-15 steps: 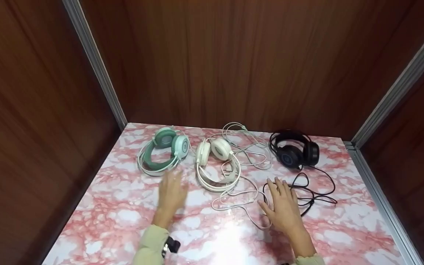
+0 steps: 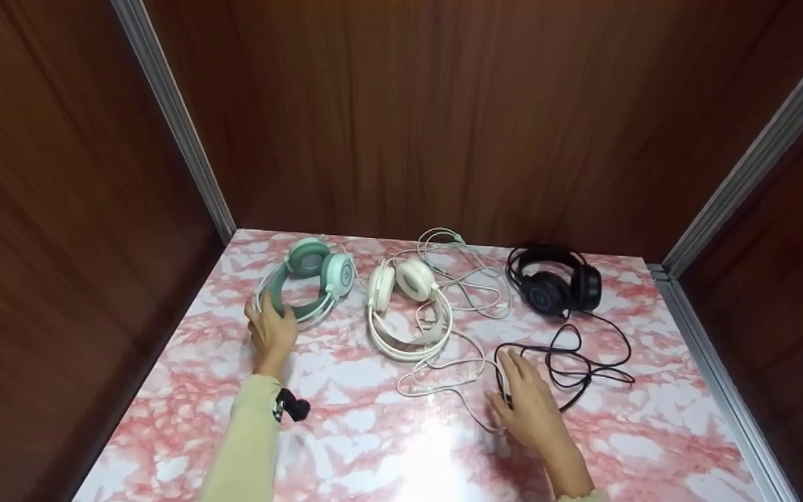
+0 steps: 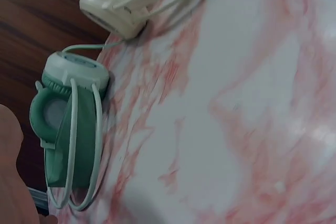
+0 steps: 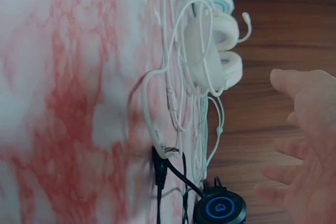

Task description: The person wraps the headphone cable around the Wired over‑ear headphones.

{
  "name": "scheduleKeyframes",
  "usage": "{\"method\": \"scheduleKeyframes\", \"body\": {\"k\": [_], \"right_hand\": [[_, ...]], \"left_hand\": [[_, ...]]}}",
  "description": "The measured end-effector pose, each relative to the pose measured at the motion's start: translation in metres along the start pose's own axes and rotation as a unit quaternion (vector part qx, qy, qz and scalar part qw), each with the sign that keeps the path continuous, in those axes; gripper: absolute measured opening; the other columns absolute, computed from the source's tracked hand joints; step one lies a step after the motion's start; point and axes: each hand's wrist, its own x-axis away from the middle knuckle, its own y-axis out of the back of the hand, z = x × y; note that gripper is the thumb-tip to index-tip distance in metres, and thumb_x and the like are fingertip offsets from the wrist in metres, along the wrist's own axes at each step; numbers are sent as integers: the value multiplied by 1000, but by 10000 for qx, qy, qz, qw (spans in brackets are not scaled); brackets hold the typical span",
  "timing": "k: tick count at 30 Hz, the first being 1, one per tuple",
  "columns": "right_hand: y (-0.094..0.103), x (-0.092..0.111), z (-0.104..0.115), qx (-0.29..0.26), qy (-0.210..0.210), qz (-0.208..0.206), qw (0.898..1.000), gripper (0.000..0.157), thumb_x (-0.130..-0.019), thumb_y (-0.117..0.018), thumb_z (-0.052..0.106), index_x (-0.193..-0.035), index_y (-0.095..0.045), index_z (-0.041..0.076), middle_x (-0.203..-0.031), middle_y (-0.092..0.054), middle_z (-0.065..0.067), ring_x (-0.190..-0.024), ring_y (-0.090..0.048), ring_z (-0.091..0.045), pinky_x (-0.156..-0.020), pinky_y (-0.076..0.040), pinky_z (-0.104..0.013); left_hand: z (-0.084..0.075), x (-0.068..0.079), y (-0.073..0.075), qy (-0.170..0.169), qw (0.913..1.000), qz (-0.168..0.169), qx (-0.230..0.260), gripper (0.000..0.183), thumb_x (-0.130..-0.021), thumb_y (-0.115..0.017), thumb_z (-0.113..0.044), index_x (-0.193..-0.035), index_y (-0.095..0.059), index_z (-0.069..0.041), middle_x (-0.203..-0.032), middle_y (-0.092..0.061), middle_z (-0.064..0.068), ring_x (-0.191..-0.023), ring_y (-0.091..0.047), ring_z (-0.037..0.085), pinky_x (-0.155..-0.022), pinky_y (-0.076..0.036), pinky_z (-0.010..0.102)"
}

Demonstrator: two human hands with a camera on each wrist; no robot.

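Green-and-white headphones (image 2: 337, 277) lie at the back left, headband towards the front. My left hand (image 2: 274, 335) is at the left end of that headband, fingers spread and slightly bent; whether they touch it is unclear. In the left wrist view, part of the hand (image 3: 9, 171) shows beside the headphones (image 3: 79, 129), its fingertips mostly hidden. White headphones (image 2: 412, 348) lie in the middle with their cable loosely looped. My right hand (image 2: 532, 411), holding nothing, hovers palm down near the black cable (image 2: 586, 380). Black headphones (image 2: 548, 291) rest at the back right.
Several pale cable loops (image 2: 475, 307) lie between the white and black headphones. The marbled red-and-white table (image 2: 346, 453) is enclosed by brown wood-grain panels (image 2: 401, 125) at the back and sides, with metal rails (image 2: 715, 397) at the corners.
My left hand has moved left, from in front of the green headphones to their headband's left end. My right hand has shifted slightly down, its fingers now closer together.
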Motion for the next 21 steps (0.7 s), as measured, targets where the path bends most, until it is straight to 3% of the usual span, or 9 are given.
{"method": "scheduleKeyframes", "body": {"k": [5,9,13,17,20,21], "right_hand": [[-4,5,0,-126,-139,85,9998,72,-83,-77,23,-143,-44,1,-139,-45,-25,-125,-46,-42,-102,-38,-54],[-7,12,0,-166,-154,50,9997,71,-82,-78,20,-143,-44,3,-137,-48,-24,-121,-50,-41,-99,-40,-53],[-8,16,-1,-167,-123,77,9998,70,-82,-77,20,-142,-45,2,-134,-50,-22,-116,-54,-40,-96,-43,-53],[-9,14,-3,-198,-51,15,9998,68,-82,-78,19,-140,-47,2,-131,-53,-19,-114,-56,-38,-96,-44,-51],[-10,12,-1,-252,27,-8,9997,65,-82,-77,17,-138,-49,2,-128,-55,-17,-114,-56,-35,-96,-44,-49],[-10,12,0,-268,55,0,9996,64,-81,-77,17,-137,-50,2,-126,-56,-17,-113,-57,-34,-96,-44,-48]], "left_hand": [[-1,-21,1,-38,9990,409,-185,56,-99,-44,-37,-151,-32,-22,-154,-10,24,-123,-37,55,-95,-36,61],[5,-31,2,-217,9932,888,-724,54,-101,-37,-41,-151,-34,-21,-153,-4,29,-120,-37,59,-96,-36,61],[12,-32,2,-296,9847,1214,-1217,55,-103,-27,-46,-142,-48,-12,-145,-22,34,-116,-42,57,-97,-35,61],[12,-30,-2,-288,9880,956,-1182,49,-101,-37,-42,-121,-65,-7,-128,-38,31,-107,-49,55,-91,-39,60],[13,-27,-4,-95,9942,536,-931,36,-94,-54,-36,-105,-69,-4,-126,-39,29,-100,-52,53,-86,-42,59],[14,-27,-4,31,9962,419,-768,36,-91,-60,-33,-109,-66,-3,-127,-37,29,-100,-52,53,-86,-42,58]]}}
